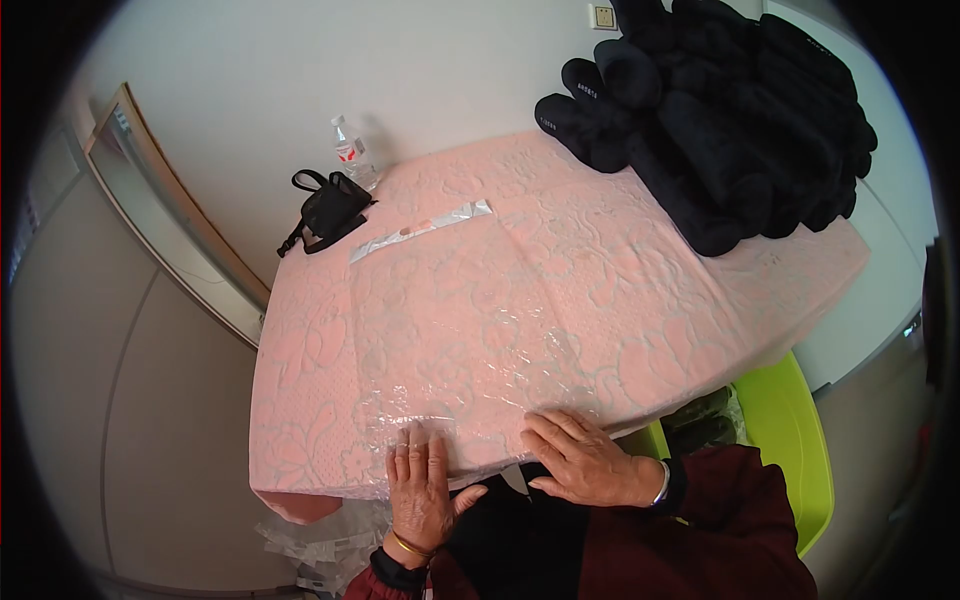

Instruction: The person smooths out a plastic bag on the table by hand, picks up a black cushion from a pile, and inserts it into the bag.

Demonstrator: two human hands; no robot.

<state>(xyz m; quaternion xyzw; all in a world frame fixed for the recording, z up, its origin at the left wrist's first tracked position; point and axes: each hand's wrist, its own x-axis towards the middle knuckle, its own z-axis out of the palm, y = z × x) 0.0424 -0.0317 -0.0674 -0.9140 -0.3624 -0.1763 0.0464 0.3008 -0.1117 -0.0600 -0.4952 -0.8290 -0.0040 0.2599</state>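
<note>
A clear plastic bag with a white strip along its far end lies flat on a pink patterned tablecloth. My left hand rests palm down on the bag's near left corner, fingers stretched out and thumb apart. Over the near right corner lies my right hand, its fingers extended and touching the plastic at the table's front edge. Neither hand grips anything. The bag looks flat, with light glinting off its wrinkles.
Black plush, rounded items are heaped at the back right. A small black bag and a clear bottle stand at the back left. Below the table are a green bin at right and crumpled clear plastic at left. A framed mirror leans left.
</note>
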